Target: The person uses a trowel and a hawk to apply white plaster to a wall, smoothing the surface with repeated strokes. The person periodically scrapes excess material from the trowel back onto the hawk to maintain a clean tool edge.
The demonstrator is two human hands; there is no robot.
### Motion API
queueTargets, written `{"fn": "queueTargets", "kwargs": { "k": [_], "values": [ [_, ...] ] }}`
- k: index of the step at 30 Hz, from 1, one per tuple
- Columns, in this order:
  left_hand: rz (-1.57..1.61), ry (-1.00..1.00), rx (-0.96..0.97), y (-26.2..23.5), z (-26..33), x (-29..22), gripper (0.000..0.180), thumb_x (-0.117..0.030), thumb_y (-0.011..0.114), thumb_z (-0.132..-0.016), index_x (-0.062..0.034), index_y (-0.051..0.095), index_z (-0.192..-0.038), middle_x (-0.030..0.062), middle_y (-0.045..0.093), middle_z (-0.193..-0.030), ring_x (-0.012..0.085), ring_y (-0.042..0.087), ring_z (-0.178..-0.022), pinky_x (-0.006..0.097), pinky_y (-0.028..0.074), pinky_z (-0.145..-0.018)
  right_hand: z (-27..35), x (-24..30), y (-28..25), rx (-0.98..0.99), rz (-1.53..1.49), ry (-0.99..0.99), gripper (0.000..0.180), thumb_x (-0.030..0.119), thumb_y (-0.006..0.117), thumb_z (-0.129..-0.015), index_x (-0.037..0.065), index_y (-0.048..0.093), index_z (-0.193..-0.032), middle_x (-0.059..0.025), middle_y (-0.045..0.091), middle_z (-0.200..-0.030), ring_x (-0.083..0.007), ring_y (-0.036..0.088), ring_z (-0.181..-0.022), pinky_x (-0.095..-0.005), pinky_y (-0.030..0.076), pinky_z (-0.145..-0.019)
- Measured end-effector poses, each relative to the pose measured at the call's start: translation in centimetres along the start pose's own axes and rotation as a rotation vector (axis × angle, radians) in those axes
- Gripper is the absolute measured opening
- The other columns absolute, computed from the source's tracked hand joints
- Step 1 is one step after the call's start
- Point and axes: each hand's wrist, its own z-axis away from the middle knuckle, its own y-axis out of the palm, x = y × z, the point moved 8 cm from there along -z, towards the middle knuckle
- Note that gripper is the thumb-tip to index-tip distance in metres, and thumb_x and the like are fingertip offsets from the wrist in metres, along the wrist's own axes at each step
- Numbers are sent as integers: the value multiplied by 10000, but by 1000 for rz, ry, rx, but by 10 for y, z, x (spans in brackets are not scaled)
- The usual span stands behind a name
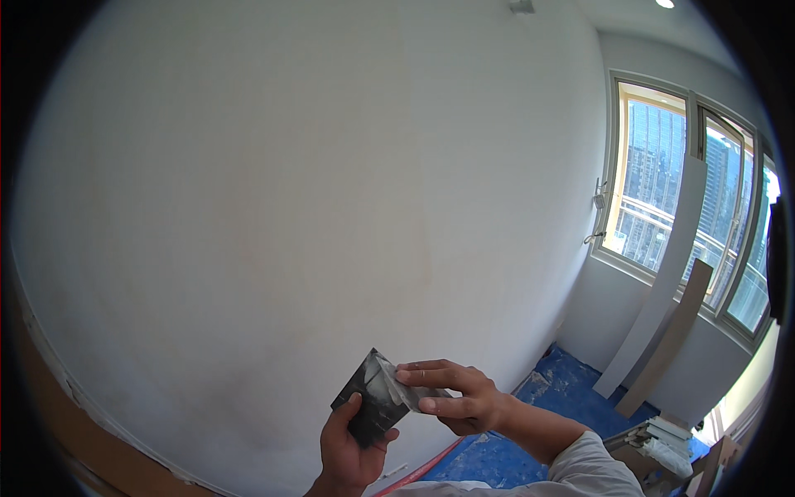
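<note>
Low in the middle of the view, my left hand (352, 447) grips a dark grey sheet of sandpaper (364, 402) by its lower edge, with the thumb pressed on its face. Whitish dust and crease lines mark the sheet, and a lighter grey part slants across its right side. My right hand (455, 398) has its fingers on that lighter part, with the thumb side partly hidden behind it. Both hands are in front of the pale wall (248, 232), apart from its surface.
Blue floor covering (501, 460) spotted with white lies at the lower right. Two long boards (675, 340) lean by the windows (650, 178). Stacked pieces of material (662, 443) stand near my right arm. A brown strip (108, 455) runs along the wall's foot at left.
</note>
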Motion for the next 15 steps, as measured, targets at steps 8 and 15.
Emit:
{"fn": "queueTargets", "kwargs": {
  "k": [8,15],
  "values": [
    [-48,33,97,12,-14,-5,377,-169,516,-1036,52,551,-1339,205,732,-1124,281,775,-900,416,691,-621,5,-47,-25,378,446,211,868,-73,731,-783,447,543,-1452,-24,571,-1458,-293,586,-1327,-373,657,-905],
    [-228,-2,141,32,-22,-11,401,-162,535,-1015,87,522,-1329,222,714,-1097,303,769,-834,412,678,-539,-37,-35,-91,255,267,60,541,33,748,-813,346,745,-1254,9,696,-1292,-248,638,-1247,-452,495,-1076]
  ]
}}
